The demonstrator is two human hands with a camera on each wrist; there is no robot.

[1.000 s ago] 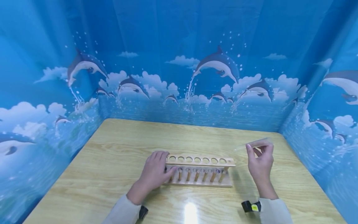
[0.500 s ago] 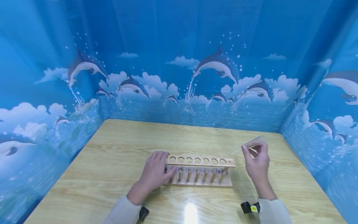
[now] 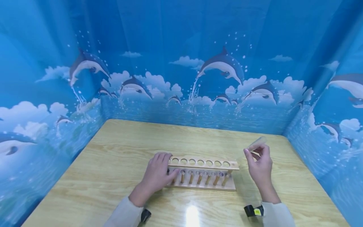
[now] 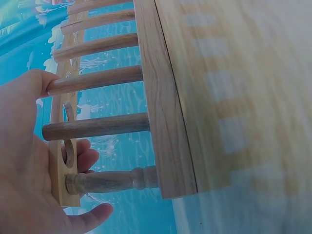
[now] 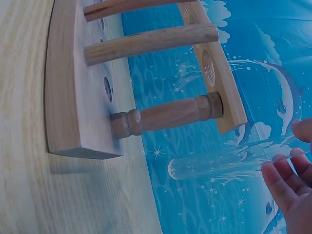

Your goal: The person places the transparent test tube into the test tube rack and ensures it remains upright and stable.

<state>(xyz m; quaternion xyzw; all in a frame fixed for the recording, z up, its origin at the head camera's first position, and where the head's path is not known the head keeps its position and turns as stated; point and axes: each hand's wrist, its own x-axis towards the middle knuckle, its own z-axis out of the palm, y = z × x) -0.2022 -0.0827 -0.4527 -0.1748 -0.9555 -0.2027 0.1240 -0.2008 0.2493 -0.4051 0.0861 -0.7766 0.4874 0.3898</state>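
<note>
A wooden test tube rack [image 3: 202, 162] stands on the table, with a row of round holes in its top bar and a row of upright pegs in front. My left hand [image 3: 157, 173] grips the rack's left end, fingers over the top bar and thumb at the front; in the left wrist view the fingers wrap round the bar [image 4: 62, 180]. To the right of the rack, my right hand [image 3: 260, 164] pinches a clear glass test tube [image 5: 209, 163] between thumb and fingertips. The tube's rounded end points toward the rack's right end, apart from it in the right wrist view.
The wood-grain table [image 3: 127, 138] carries the rack near its middle. Blue curtains with dolphins [image 3: 221, 66] enclose the table at the back and on both sides. A bright light reflection [image 3: 193, 216] lies on the near table surface.
My right hand has moved a little left toward the rack, and the test tube has tilted from nearly level to a steeper slant. My left hand has stayed on the rack.
</note>
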